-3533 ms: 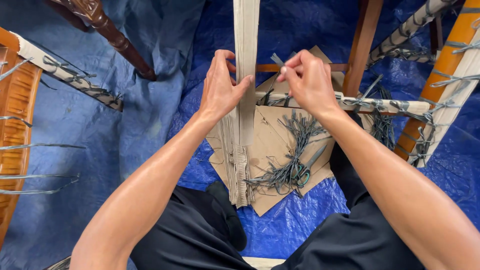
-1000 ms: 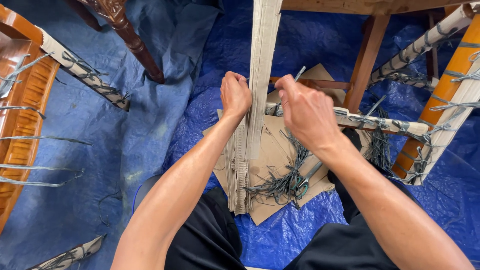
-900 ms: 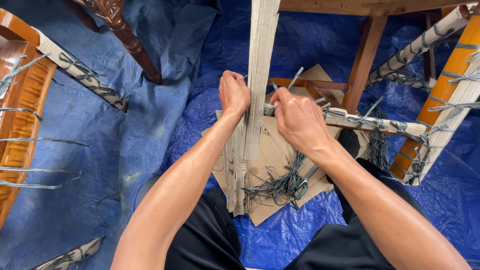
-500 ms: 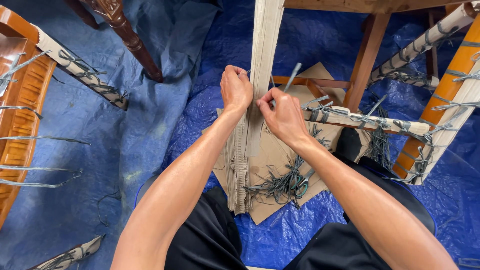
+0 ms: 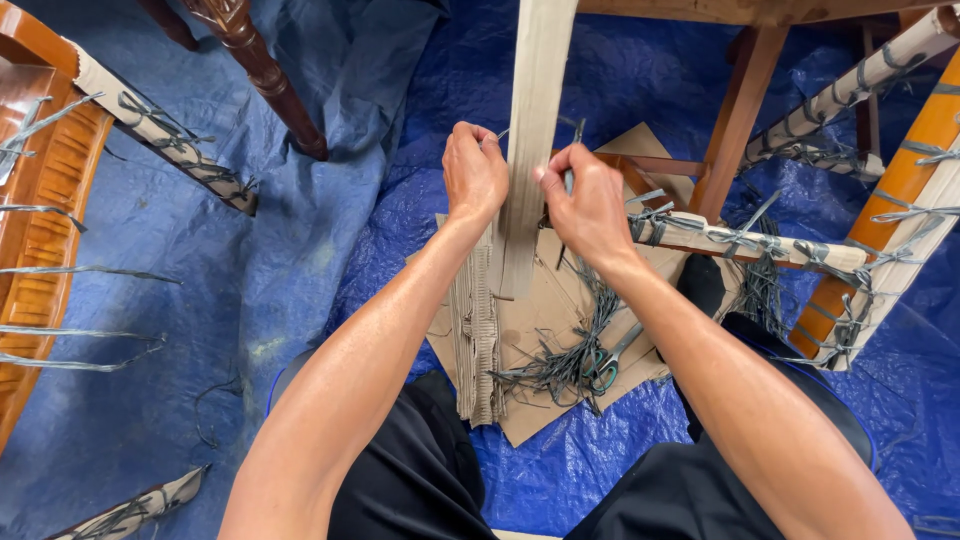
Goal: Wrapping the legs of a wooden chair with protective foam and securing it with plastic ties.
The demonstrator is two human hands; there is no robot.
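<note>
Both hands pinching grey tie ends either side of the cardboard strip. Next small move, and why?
Probably pull the two ends apart to cinch the tie. The left hand and right hand each grip a tie end on opposite sides of the cardboard strip, and no knot shows there, unlike the tied rail.

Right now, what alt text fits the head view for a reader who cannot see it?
Both hands work at an upright cardboard strip: the left hand grips its edge, the right hand pinches a grey tie beside it. Below lie cardboard sheets, loose grey ties and scissors on a blue tarp.
</note>
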